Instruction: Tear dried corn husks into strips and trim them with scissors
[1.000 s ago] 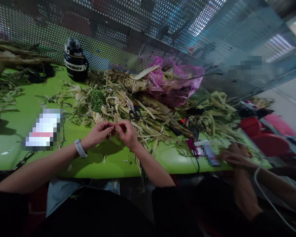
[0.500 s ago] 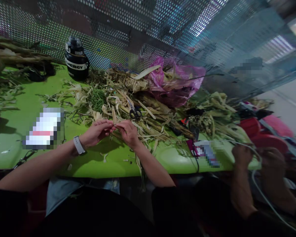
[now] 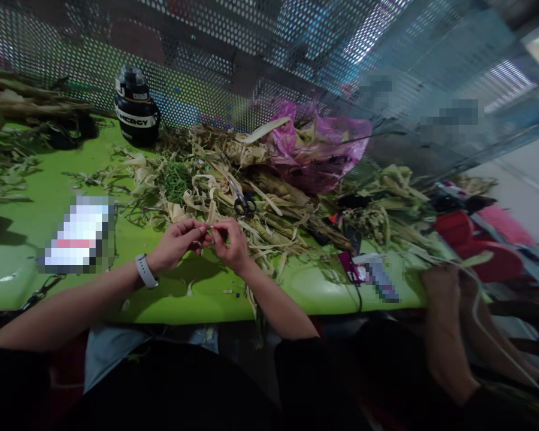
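Observation:
Over the front part of the green table [image 3: 170, 302], my left hand [image 3: 177, 244] and my right hand [image 3: 230, 244] meet fingertip to fingertip. Both are closed in a pinch on a narrow pale strip of dried husk [image 3: 211, 212], which sticks up between them. Its lower end is hidden by the fingers. Just beyond lies a heap of dried husks and leaves [image 3: 269, 185]. Black-handled scissors [image 3: 245, 205] rest on that heap, behind my right hand. A bunch of thin green strands [image 3: 177, 181] lies in it farther left.
A phone [image 3: 78, 232] lies left of my hands, and a black bottle [image 3: 137, 114] stands behind it. A pink plastic bag [image 3: 318, 146] sits against the perforated metal screen [image 3: 215, 66]. Another phone [image 3: 381, 280] lies to the right, near a co-worker's hands [image 3: 442, 284].
My hands have shifted slightly to the right with the husk strip, still pinched together. The co-worker's hands at the right have drawn closer to each other, with a pale leaf now showing there.

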Demonstrator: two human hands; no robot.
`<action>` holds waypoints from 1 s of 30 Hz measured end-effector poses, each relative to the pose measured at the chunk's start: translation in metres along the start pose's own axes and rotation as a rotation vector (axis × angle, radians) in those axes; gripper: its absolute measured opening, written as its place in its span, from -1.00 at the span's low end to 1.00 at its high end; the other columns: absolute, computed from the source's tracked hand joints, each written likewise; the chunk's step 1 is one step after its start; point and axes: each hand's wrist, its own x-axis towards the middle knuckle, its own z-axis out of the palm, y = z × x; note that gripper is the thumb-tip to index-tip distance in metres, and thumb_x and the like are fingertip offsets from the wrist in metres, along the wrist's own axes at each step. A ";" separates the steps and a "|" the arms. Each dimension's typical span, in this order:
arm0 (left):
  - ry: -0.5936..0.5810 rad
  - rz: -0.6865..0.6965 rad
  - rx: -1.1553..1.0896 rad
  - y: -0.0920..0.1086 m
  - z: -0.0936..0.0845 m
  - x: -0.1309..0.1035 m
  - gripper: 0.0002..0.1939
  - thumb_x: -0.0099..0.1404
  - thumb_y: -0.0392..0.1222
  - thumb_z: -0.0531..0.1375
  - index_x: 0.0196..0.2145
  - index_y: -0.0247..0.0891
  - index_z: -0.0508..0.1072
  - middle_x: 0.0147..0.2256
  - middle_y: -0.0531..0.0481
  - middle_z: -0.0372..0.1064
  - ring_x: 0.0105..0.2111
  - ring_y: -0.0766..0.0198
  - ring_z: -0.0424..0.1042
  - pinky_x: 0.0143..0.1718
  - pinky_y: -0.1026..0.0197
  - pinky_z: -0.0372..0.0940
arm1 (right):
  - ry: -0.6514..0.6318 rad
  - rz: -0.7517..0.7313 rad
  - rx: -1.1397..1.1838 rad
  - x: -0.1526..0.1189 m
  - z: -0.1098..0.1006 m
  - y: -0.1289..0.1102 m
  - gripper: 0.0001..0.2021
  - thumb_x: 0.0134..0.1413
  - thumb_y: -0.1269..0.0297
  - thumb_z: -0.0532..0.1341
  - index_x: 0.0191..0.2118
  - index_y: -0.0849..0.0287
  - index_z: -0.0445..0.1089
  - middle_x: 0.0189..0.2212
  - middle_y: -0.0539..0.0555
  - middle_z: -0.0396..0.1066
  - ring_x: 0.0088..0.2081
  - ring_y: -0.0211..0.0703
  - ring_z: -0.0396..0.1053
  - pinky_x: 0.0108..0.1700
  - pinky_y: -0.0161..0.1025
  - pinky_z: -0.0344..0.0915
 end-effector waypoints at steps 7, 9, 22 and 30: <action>-0.076 0.115 0.250 0.003 0.002 0.000 -0.77 0.21 -0.09 0.29 -0.37 -0.33 0.42 -0.49 0.03 0.41 -0.53 0.40 0.37 -0.55 0.37 0.32 | -0.026 0.091 0.155 -0.002 0.001 0.001 -0.58 0.23 0.29 0.16 0.16 0.13 0.11 -0.45 -0.09 0.33 -0.52 -0.36 0.28 -0.43 -0.38 0.30; -0.073 0.136 0.293 0.002 0.002 0.002 -0.79 0.22 -0.11 0.27 -0.36 -0.32 0.40 -0.50 0.06 0.37 -0.55 0.42 0.35 -0.56 0.36 0.32 | -0.055 0.069 0.148 -0.001 0.000 0.002 -0.59 0.24 0.31 0.15 0.17 0.11 0.12 -0.45 -0.08 0.33 -0.51 -0.36 0.28 -0.42 -0.38 0.30; 0.031 -0.082 -0.035 0.006 -0.002 0.005 -0.88 0.17 -0.26 0.26 -0.33 -0.33 0.41 -0.49 0.03 0.41 -0.58 0.48 0.31 -0.63 0.46 0.11 | -0.119 -0.108 0.039 0.006 -0.011 0.007 -0.83 0.23 0.31 0.18 -0.07 0.10 0.38 -0.29 0.08 0.47 -0.27 -0.20 0.42 -0.24 -0.24 0.40; -0.013 -0.092 -0.148 0.008 0.000 0.005 -0.85 0.12 -0.27 0.32 -0.37 -0.36 0.44 -0.53 0.02 0.40 -0.61 0.51 0.25 -0.68 0.47 0.02 | -0.068 -0.203 -0.063 0.001 -0.006 0.015 -0.84 0.25 0.35 0.17 -0.08 0.07 0.39 -0.27 0.09 0.46 -0.19 -0.19 0.45 -0.16 -0.24 0.42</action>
